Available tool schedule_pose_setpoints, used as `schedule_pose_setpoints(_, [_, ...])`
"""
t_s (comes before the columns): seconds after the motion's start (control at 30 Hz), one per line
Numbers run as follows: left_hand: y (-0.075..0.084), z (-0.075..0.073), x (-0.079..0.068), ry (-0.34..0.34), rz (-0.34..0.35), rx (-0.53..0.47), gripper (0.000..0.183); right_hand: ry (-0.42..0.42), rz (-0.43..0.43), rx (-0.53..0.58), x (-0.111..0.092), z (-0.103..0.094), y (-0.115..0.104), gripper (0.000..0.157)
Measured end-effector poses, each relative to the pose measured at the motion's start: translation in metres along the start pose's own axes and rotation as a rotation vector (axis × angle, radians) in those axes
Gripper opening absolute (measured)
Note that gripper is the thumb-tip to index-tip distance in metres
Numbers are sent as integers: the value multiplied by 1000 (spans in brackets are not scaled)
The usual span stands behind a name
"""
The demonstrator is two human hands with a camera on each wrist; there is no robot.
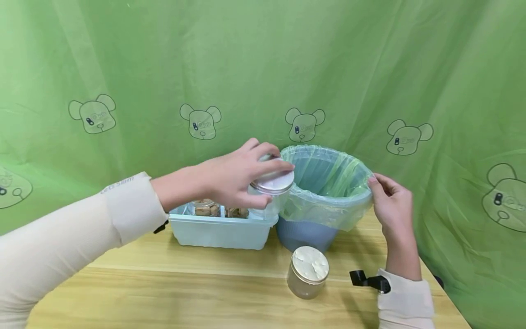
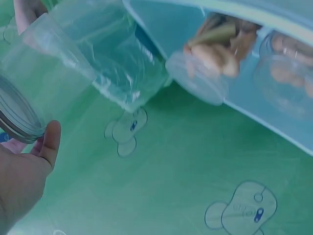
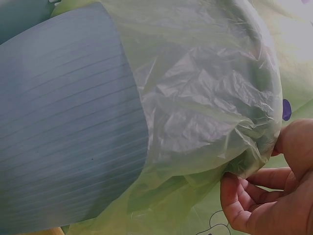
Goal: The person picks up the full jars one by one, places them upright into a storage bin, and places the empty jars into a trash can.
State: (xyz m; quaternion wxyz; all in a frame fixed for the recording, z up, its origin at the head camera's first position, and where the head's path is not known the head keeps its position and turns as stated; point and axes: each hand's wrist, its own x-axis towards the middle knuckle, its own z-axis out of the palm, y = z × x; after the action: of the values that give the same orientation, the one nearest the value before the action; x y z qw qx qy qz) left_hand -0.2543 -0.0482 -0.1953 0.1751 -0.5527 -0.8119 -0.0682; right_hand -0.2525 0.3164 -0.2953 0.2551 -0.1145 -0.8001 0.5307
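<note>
My left hand (image 1: 232, 176) grips a clear jar (image 2: 54, 81) by its silver lid (image 1: 274, 183), fingers over the top and thumb at the side. This jar is between a light blue tub (image 1: 222, 233) and a blue bin (image 1: 306, 234), and looks see-through with no contents visible. On the bin's right side, my right hand (image 1: 392, 201) pinches the rim, where a pale green bag (image 3: 195, 103) is folded over the edge. Inside the tub are a jar (image 1: 207, 209) of brown pieces and another jar (image 1: 236, 212), partly hidden by the left hand.
A lidded jar (image 1: 307, 273) stands on the wooden table (image 1: 185, 292) in front of the bin; its lid is whitish and looks patchy. Behind everything hangs a green curtain (image 1: 246, 59) with bear-head drawings. The table's right edge lies beyond the right wrist.
</note>
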Motion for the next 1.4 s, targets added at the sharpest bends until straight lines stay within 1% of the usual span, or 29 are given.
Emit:
schedule_pose_setpoints(0.1, [-8, -7, 6, 5, -8, 20, 63, -8, -2, 6, 0, -1, 0, 53])
schedule_pose_setpoints(0.2, [-17, -11, 14, 28, -8, 33, 61, -14, -2, 12, 0, -1, 0, 52])
schedule_pose_setpoints(0.33, [-26, -16, 24, 49, -25, 42, 60, -14, 5, 18, 1, -2, 0, 52])
schedule_pose_setpoints(0.43, [-31, -17, 33, 62, -40, 53, 61, -11, 9, 20, 1, -3, 0, 51])
schedule_pose_setpoints(0.53, [-34, -14, 42, 66, -53, 59, 61, -5, 8, 19, 1, -2, 1, 51])
schedule_pose_setpoints(0.77, [-37, -2, 61, 48, -91, 64, 60, 3, 0, 25, 0, -1, 1, 51])
schedule_pose_setpoints(0.87, [-35, 5, 69, 40, -87, 90, 60, 1, -1, 27, 0, -1, 2, 52])
schedule_pose_setpoints(1.03, [-34, 15, 86, 43, -79, 104, 59, 8, -9, 21, 2, -1, 2, 52])
schedule_pose_setpoints(1.2, [-34, 31, 99, 18, -78, 102, 60, 6, -6, 26, 2, 0, 2, 52])
schedule_pose_setpoints(1.4, [-32, 48, 110, -9, -85, 95, 61, 9, -8, 20, 1, 0, 2, 52])
